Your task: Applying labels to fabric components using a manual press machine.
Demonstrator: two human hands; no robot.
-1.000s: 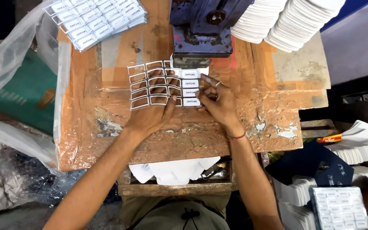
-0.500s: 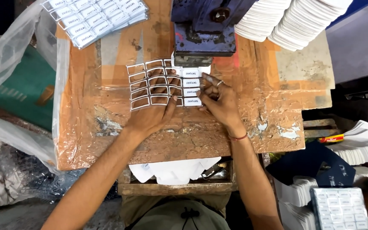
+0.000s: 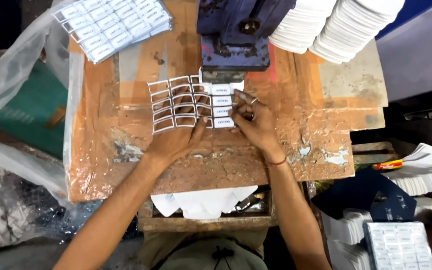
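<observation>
Both hands press flat on a white label sheet (image 3: 186, 102), fingers spread rather than curled, nothing lifted or pinched. Left hand (image 3: 176, 137) lies palm down on the near part of the sheet, fingers over the punched-out part, where only an empty white grid remains. Right hand (image 3: 256, 122) sits just right of it, fingertips on the column of uncut labels (image 3: 222, 105) still in the sheet; ring on one finger, red thread at the wrist. Whether the right thumb grips the sheet edge, cannot tell.

Sheet lies on a worn brown workbench (image 3: 126, 150), its far edge right under the blue punch press (image 3: 236, 35), which is the landmark from here. Uncut label column sits directly below the press head, touching or nearly so. Left of the press, well apart at the bench's far corner, a stack of full label sheets (image 3: 111, 25). Right of the press, close by, fanned piles of white cut pieces (image 3: 336, 25). Near side of the press, past the bench's front edge, a wooden tray holding white scraps (image 3: 201, 202). Far left of the press, clear plastic sheeting (image 3: 11, 75) drapes off the bench. Lower right, well away from the press, another wrapped label stack (image 3: 398, 245) and more white pieces (image 3: 426, 170).
</observation>
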